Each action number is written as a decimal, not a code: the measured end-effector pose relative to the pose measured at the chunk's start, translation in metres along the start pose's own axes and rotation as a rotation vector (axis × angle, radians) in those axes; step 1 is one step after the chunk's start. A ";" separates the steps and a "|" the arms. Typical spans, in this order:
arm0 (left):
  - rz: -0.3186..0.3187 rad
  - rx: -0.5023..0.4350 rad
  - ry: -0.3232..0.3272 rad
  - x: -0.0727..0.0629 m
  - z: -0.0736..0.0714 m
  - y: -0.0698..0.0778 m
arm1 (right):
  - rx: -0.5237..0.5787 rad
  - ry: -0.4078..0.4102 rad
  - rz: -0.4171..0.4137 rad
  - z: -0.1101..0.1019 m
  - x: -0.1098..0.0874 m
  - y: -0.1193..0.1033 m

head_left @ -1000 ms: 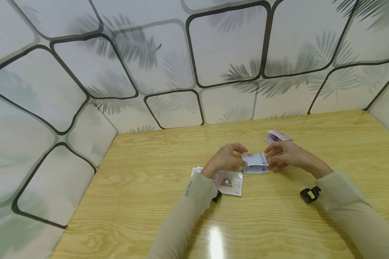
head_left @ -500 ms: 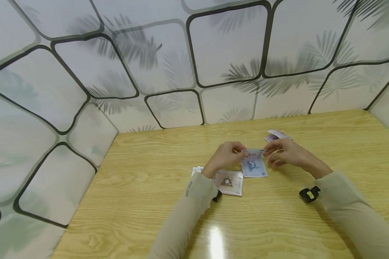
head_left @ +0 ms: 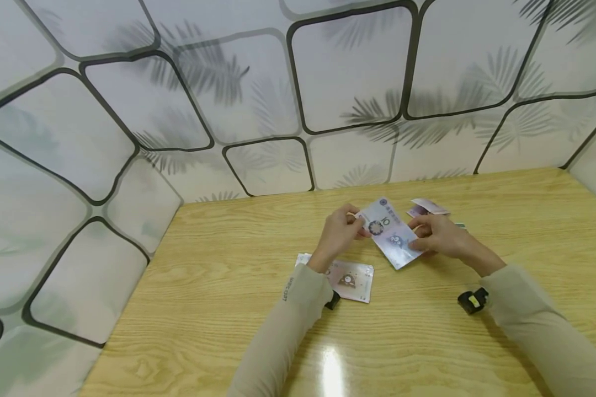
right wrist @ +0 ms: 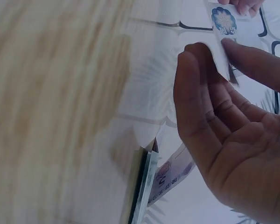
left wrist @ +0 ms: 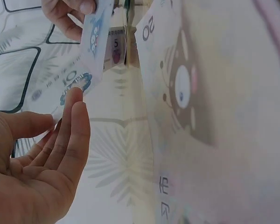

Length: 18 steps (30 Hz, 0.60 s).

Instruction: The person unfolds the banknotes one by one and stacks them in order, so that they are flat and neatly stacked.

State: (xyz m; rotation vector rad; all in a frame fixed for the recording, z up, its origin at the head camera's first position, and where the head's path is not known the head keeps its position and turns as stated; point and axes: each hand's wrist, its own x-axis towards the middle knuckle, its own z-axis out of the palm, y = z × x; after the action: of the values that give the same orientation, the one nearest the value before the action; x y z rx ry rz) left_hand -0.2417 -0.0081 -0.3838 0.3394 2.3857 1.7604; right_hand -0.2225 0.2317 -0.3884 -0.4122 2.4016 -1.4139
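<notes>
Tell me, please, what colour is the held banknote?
Pale blue banknote, clearest in the head view.

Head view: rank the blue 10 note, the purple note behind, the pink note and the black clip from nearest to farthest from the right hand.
1. blue 10 note, pinched in the right hand
2. purple note, just behind
3. black clip, nearer the person
4. pink note, left side

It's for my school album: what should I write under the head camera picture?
Two hands, left and right, hold a blue note above a wooden table.
</notes>
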 end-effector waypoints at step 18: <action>0.066 0.045 -0.002 -0.002 -0.022 -0.008 | 0.023 0.041 -0.047 -0.007 -0.005 -0.001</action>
State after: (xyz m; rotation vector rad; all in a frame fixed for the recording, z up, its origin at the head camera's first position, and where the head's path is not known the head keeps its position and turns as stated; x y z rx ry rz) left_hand -0.2457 -0.0314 -0.3845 0.4297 2.4433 1.7340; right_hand -0.2207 0.2389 -0.3830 -0.4413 2.4200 -1.4830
